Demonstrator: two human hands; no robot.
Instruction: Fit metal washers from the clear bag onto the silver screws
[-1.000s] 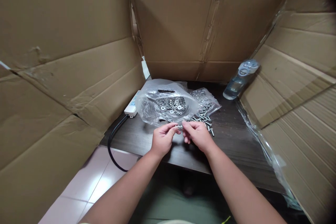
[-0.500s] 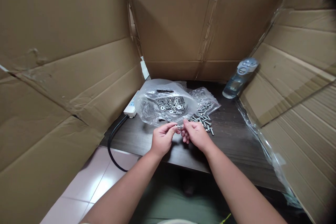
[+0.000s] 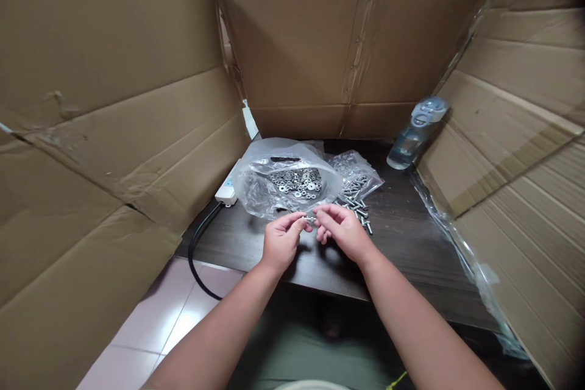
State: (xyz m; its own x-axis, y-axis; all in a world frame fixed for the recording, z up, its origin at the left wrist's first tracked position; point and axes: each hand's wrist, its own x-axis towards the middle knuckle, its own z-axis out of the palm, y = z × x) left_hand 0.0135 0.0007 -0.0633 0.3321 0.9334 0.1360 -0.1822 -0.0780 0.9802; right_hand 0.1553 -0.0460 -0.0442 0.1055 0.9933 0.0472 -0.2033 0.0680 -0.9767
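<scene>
Over the front of the dark table, my left hand [image 3: 282, 237] pinches a small metal bolt [image 3: 310, 219] between thumb and fingertips. The bolt lies sideways, its free end pointing right. My right hand [image 3: 343, 230] has its thumb and fingers closed about that end; a small nut or washer there is too fine to make out. Just beyond my hands an open plastic bag [image 3: 249, 186] holds many metal washers and nuts [image 3: 297, 183]. Loose bolts [image 3: 362, 210] lie to the right of it, some spilling from a smaller clear bag [image 3: 351, 164].
A water bottle [image 3: 414, 134] leans against the right cardboard wall [image 3: 503, 109]. Behind the bag's left side sits a white power strip [image 3: 227, 190], its black cable [image 3: 194, 256] hanging over the table edge. Cardboard also encloses the left and back.
My right hand's fingers have shifted at the bolt's end, the index finger lifting and stretching forward over the thumb. My left hand keeps its pinch on the bolt.
</scene>
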